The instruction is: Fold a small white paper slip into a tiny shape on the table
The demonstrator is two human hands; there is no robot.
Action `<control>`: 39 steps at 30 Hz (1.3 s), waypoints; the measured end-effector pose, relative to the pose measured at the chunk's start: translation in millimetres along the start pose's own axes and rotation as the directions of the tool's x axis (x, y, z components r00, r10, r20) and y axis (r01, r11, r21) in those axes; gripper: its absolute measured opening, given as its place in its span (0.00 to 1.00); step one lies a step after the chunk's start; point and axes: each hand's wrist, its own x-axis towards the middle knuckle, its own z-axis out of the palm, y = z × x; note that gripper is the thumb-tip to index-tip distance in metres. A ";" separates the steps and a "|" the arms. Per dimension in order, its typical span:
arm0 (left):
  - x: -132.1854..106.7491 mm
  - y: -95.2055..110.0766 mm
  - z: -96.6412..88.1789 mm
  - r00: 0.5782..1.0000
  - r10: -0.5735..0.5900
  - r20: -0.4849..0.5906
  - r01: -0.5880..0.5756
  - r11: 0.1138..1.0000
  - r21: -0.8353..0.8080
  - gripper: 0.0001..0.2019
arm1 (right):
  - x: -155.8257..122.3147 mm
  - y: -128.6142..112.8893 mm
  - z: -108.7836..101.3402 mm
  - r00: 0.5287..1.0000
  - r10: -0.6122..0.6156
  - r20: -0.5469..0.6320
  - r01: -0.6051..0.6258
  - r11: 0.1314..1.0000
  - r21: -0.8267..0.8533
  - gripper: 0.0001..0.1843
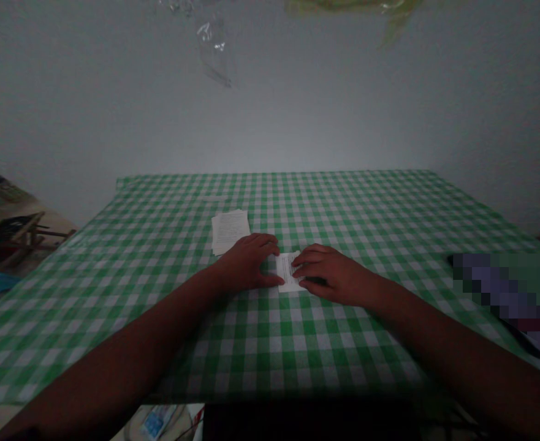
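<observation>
A small folded piece of white printed paper (287, 270) lies on the green-and-white checked tablecloth (352, 208). My left hand (249, 262) presses flat on its left side, fingers stretched and together. My right hand (327, 272) rests on its right side, fingers curled down with the tips on the paper. Both hands meet over the sheet, and part of it is hidden under them. A small stack of white printed sheets (229, 230) lies just beyond my left hand.
A blurred dark object (509, 288) lies at the table's right edge. A pale wall stands behind the table. Clutter and wooden furniture (7, 236) sit on the floor at the left. Some items (159, 421) show below the table's near edge.
</observation>
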 end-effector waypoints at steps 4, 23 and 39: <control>0.0 1.0 -0.7 1.000 -0.010 -0.001 0.010 1.000 -0.008 0.28 | 0.2 3.3 3.4 0.999 0.010 -0.035 -0.010 1.000 0.012 0.12; -0.2 -2.1 2.3 1.000 -0.009 -0.024 0.008 0.999 -0.048 0.28 | -0.2 5.9 8.3 0.998 0.024 -0.057 -0.023 1.000 0.020 0.17; 1.0 -0.2 1.5 0.999 -0.037 -0.021 0.035 0.996 -0.081 0.28 | 0.0 4.7 9.3 0.999 0.032 -0.030 -0.033 0.999 -0.020 0.19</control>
